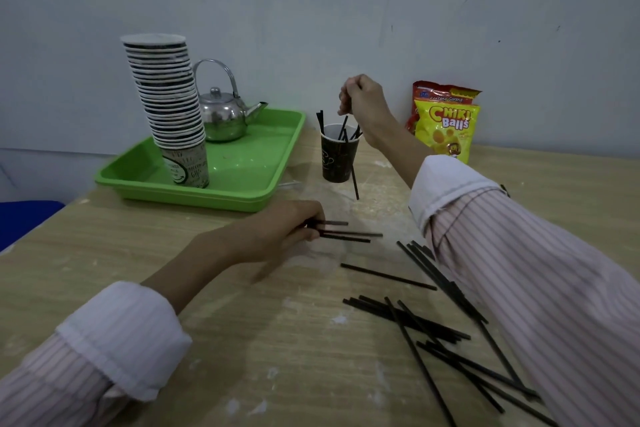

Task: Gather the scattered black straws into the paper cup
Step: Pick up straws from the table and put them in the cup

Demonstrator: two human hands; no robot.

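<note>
Head view: right hand (pixel 362 97) pinches one straw (pixel 347 121) upright over the paper cup (pixel 337 158), aimed at its mouth; left hand (pixel 284 229) grips a few straws (pixel 349 236) flat on the worktop (pixel 207 288), apparently bunching them; more loose straws (pixel 433 322) lie nearer.

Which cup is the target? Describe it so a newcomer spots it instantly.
Start at the green tray by the wall. Just right of it, off the tray, a single dark paper cup stands on the table, under the right hand. Unlike the tall stack of cups on the tray, it holds black straws.
</note>
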